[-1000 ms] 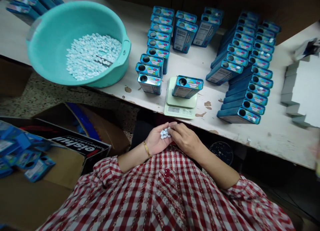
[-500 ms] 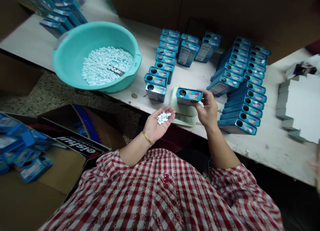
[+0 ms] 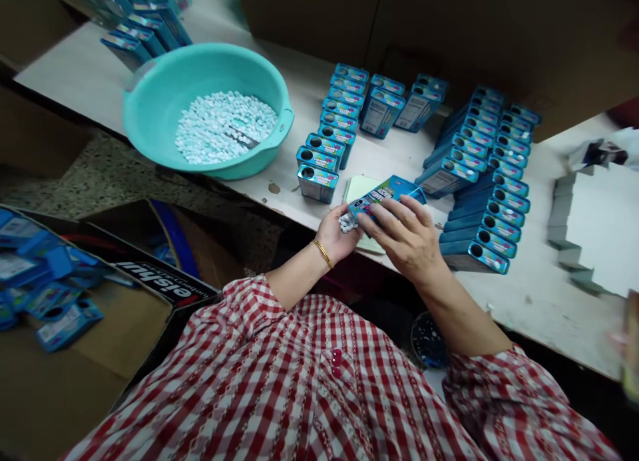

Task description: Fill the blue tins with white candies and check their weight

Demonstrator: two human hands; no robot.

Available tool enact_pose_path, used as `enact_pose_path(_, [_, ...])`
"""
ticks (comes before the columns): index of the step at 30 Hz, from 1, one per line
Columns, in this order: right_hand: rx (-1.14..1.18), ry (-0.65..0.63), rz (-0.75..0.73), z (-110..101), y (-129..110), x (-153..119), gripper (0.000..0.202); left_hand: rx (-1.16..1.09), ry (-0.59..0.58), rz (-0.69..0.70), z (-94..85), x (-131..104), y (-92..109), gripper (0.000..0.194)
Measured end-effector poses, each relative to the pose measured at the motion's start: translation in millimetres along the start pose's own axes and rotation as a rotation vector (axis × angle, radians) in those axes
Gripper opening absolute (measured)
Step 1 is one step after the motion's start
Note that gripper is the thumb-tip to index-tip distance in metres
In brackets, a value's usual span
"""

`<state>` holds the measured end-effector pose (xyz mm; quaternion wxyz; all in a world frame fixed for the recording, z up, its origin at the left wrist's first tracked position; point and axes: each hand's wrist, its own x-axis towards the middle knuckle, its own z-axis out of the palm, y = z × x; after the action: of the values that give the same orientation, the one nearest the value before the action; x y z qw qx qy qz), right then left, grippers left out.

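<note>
My left hand is cupped palm up around a small heap of white candies, a gold bangle at its wrist. My right hand grips a blue candy tin with its fingers laid across the near side. The tin is tipped over, its end down at the left palm and the candies. Below both hands, at the table edge, lies a pale green flat device, mostly covered by the tin and hands. To its left stands a row of upright blue tins with round openings on top.
A turquoise basin with white candies and a dark scoop stands left. Blocks of upright tins fill the right side. White boxes lie far right. Below left, a cardboard box holds blue tins.
My right hand has tilted the tin from upright over and brought it left to my left palm. My left hand has moved a little right and curled up around the candies.
</note>
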<state>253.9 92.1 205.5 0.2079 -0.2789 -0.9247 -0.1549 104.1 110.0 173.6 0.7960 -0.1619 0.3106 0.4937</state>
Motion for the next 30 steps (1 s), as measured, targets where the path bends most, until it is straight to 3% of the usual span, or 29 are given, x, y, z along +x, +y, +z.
enact_pose_path(4, [0.030,-0.016,0.086,-2,1,-2,0.043,-0.036,0.000,0.006,0.4,1,-3,0.031])
enact_pose_path(9, [-0.007,-0.009,0.054,-4,-1,-3,0.043,-0.034,-0.016,-0.003,0.5,3,-4,0.031])
enact_pose_path(16, [0.023,0.073,0.133,-3,2,-9,0.045,-0.012,-0.017,0.022,-0.5,5,-3,0.029])
enact_pose_path(21, [0.045,0.022,0.069,-6,-2,-9,0.043,0.005,-0.006,0.003,-0.9,6,-4,0.030])
enact_pose_path(30, [0.077,0.003,0.135,0,2,-12,0.043,-0.007,-0.017,0.012,-3.9,10,-4,0.028])
